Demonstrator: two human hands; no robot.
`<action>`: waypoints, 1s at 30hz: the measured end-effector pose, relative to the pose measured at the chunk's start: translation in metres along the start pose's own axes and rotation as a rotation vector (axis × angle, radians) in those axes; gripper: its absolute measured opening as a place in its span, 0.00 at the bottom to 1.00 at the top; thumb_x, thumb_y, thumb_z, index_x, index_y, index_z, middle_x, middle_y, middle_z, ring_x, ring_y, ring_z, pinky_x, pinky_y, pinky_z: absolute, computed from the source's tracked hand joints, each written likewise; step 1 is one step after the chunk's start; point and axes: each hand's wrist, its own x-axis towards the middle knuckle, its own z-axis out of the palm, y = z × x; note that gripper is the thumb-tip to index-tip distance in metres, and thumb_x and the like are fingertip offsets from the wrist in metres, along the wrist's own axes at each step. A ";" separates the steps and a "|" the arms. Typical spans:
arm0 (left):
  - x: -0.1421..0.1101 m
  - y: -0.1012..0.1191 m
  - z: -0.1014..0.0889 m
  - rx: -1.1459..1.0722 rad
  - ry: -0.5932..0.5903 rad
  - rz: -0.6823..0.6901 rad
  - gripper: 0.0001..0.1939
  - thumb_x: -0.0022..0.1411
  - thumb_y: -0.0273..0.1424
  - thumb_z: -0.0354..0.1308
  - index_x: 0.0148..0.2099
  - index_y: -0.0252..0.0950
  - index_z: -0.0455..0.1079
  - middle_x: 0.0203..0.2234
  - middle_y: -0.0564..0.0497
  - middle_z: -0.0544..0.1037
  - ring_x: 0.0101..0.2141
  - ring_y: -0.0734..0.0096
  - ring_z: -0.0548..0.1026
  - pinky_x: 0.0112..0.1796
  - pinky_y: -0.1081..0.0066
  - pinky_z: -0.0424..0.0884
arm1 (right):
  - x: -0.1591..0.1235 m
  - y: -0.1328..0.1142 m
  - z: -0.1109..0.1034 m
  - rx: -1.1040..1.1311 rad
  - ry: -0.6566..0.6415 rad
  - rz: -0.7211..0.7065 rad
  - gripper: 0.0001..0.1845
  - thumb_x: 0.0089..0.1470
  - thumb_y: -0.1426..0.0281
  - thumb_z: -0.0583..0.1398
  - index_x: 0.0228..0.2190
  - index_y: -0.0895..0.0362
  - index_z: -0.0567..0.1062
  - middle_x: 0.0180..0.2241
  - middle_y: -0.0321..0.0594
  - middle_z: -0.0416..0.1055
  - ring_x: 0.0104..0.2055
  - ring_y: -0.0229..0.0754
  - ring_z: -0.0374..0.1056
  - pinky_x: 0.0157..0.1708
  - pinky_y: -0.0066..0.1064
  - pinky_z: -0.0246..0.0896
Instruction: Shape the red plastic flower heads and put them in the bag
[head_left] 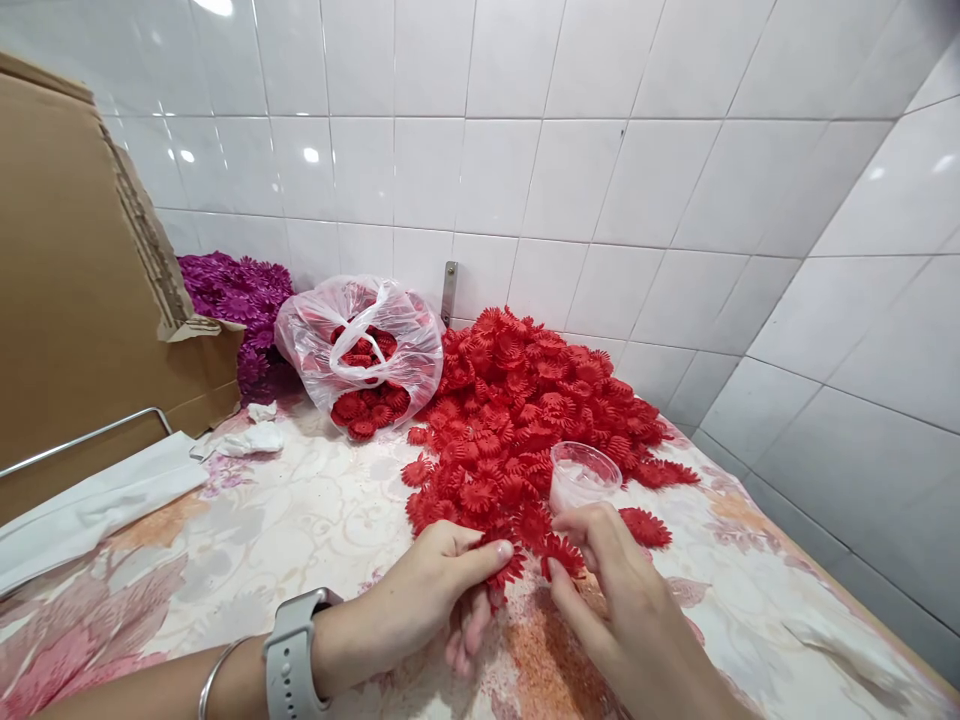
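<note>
Gripping a red flower in the left hand, thumb closed over the petals and fingers curled below. At a second red flower with the right hand, just right of the first. Thumb and fingertips bent around its rim; can't tell if pinched or only touched. Both flowers in the near middle, at the near end of the red pile.

Looks: deep red, roundish, fringed with many narrow pointed petals. Centers partly hidden by fingers. Same red and same fringed shape across the pile.

Edges: pile spread from the hands back toward the tiled wall on the far side, close against a plastic bag of red flowers at left. Clear cup with whitish contents just beyond the right hand, beside the pile. Loose red flower just right of the cup. Table edge slanting along the right. Cardboard box bounding the left, purple flowers behind its torn edge.

Room: widest stretch of patterned tablecloth at left, between bag and left forearm. Narrower strip right of the right hand, out to the table edge.
</note>
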 end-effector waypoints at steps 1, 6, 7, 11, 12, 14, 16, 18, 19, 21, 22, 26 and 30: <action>0.000 0.001 0.000 0.000 0.015 0.006 0.24 0.54 0.45 0.53 0.15 0.33 0.60 0.05 0.57 0.63 0.07 0.82 0.60 0.09 0.82 0.54 | 0.000 -0.002 -0.001 0.018 -0.018 -0.005 0.06 0.54 0.73 0.49 0.35 0.55 0.63 0.34 0.42 0.65 0.35 0.44 0.69 0.27 0.30 0.65; 0.005 0.001 0.001 0.005 -0.012 -0.004 0.23 0.51 0.47 0.54 0.20 0.31 0.63 0.10 0.53 0.68 0.10 0.80 0.66 0.13 0.81 0.62 | 0.002 -0.012 -0.007 0.255 -0.099 0.026 0.08 0.57 0.71 0.47 0.30 0.54 0.65 0.30 0.39 0.66 0.33 0.41 0.67 0.32 0.31 0.62; 0.005 0.001 0.003 0.019 -0.037 -0.016 0.23 0.52 0.47 0.54 0.20 0.31 0.64 0.11 0.53 0.69 0.11 0.80 0.66 0.14 0.80 0.63 | 0.003 -0.014 -0.008 0.331 -0.156 0.055 0.08 0.58 0.69 0.47 0.31 0.54 0.65 0.29 0.38 0.67 0.32 0.40 0.67 0.32 0.31 0.62; 0.002 0.001 0.008 0.029 -0.158 -0.026 0.20 0.55 0.43 0.51 0.21 0.31 0.65 0.13 0.53 0.69 0.11 0.82 0.65 0.16 0.80 0.64 | 0.006 -0.019 -0.008 0.509 -0.319 0.175 0.09 0.57 0.66 0.49 0.29 0.55 0.66 0.28 0.37 0.70 0.31 0.41 0.67 0.31 0.31 0.61; 0.001 0.000 0.009 0.026 -0.169 -0.021 0.20 0.55 0.43 0.50 0.21 0.31 0.64 0.12 0.53 0.68 0.11 0.82 0.65 0.16 0.80 0.64 | 0.007 -0.019 -0.007 0.515 -0.320 0.191 0.10 0.56 0.66 0.49 0.28 0.55 0.66 0.28 0.37 0.70 0.31 0.41 0.67 0.31 0.31 0.61; 0.001 -0.001 0.008 0.028 -0.166 -0.018 0.21 0.56 0.42 0.49 0.20 0.31 0.63 0.11 0.54 0.67 0.09 0.83 0.62 0.14 0.81 0.63 | 0.008 -0.019 -0.006 0.523 -0.310 0.219 0.11 0.56 0.64 0.49 0.27 0.56 0.66 0.27 0.37 0.69 0.30 0.42 0.66 0.30 0.32 0.60; 0.001 -0.002 0.006 0.051 -0.171 -0.029 0.20 0.57 0.41 0.48 0.21 0.32 0.63 0.10 0.54 0.68 0.08 0.84 0.60 0.12 0.82 0.60 | 0.008 -0.020 -0.005 0.540 -0.304 0.236 0.11 0.55 0.64 0.50 0.26 0.56 0.66 0.26 0.37 0.68 0.30 0.42 0.66 0.30 0.32 0.60; 0.000 -0.002 0.003 0.057 -0.177 -0.041 0.18 0.57 0.41 0.49 0.24 0.32 0.63 0.10 0.55 0.69 0.07 0.83 0.60 0.10 0.82 0.57 | 0.008 -0.020 -0.004 0.573 -0.317 0.245 0.11 0.55 0.63 0.50 0.25 0.55 0.65 0.26 0.37 0.68 0.30 0.41 0.66 0.30 0.31 0.60; 0.000 -0.002 0.001 0.053 -0.174 -0.045 0.17 0.57 0.41 0.49 0.25 0.33 0.63 0.10 0.55 0.69 0.07 0.82 0.60 0.09 0.83 0.56 | 0.007 -0.020 -0.004 0.595 -0.323 0.246 0.11 0.55 0.63 0.50 0.26 0.55 0.65 0.27 0.37 0.68 0.30 0.41 0.66 0.31 0.31 0.60; -0.001 0.000 0.000 0.054 -0.156 -0.044 0.17 0.56 0.42 0.49 0.24 0.33 0.62 0.09 0.56 0.68 0.07 0.82 0.61 0.08 0.83 0.54 | 0.006 -0.021 -0.004 0.632 -0.310 0.252 0.09 0.54 0.64 0.52 0.28 0.55 0.66 0.28 0.37 0.69 0.31 0.41 0.66 0.30 0.30 0.61; -0.002 0.001 0.000 0.063 -0.144 -0.042 0.17 0.56 0.42 0.49 0.24 0.34 0.62 0.08 0.56 0.67 0.07 0.82 0.60 0.08 0.83 0.53 | 0.005 -0.021 -0.004 0.639 -0.286 0.255 0.07 0.54 0.64 0.52 0.31 0.54 0.66 0.28 0.36 0.69 0.30 0.40 0.66 0.29 0.29 0.61; -0.005 0.005 0.001 0.127 -0.077 -0.055 0.19 0.56 0.43 0.50 0.21 0.34 0.62 0.04 0.60 0.61 0.06 0.83 0.56 0.08 0.83 0.49 | 0.002 -0.022 -0.005 0.569 -0.144 0.150 0.04 0.53 0.68 0.53 0.32 0.53 0.67 0.26 0.34 0.67 0.27 0.37 0.64 0.26 0.27 0.59; -0.004 0.004 0.003 0.093 -0.068 -0.041 0.23 0.52 0.45 0.54 0.14 0.35 0.58 0.03 0.61 0.56 0.05 0.83 0.54 0.08 0.80 0.48 | 0.003 -0.023 -0.007 0.501 -0.189 0.051 0.06 0.53 0.70 0.53 0.29 0.54 0.70 0.26 0.35 0.67 0.26 0.37 0.62 0.25 0.27 0.57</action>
